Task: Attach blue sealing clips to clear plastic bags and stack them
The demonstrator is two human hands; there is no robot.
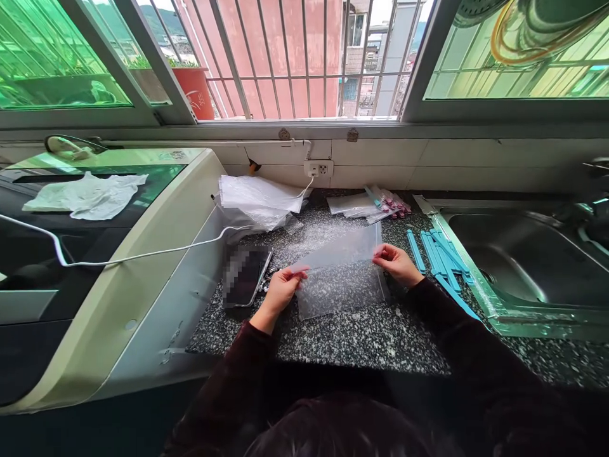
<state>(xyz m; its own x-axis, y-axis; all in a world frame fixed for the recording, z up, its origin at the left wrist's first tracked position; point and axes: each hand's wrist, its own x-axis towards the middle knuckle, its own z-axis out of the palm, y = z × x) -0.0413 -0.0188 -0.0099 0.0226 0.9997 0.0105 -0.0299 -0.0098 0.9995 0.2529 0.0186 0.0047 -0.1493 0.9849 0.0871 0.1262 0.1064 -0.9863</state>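
A clear plastic bag [340, 279] is stretched between my two hands just above the speckled countertop [375, 343]. My left hand [284, 289] pinches its left edge, thumb and fingers closed. On the opposite edge, my right hand [397, 263] grips the plastic between thumb and fingertips. Several light-blue plastic strips [440, 254] lie in a loose pile to the right of my right hand. Left of my left hand rests a phone [245, 279], its screen partly blurred out.
A stack of white plastic bags [259, 197] lies at the back left, and more clear bags with pink pieces [390, 206] lie at the back right. A washing machine [157, 254] borders the left side, crossed by a white cable [143, 257]. The steel sink [514, 266] is at right.
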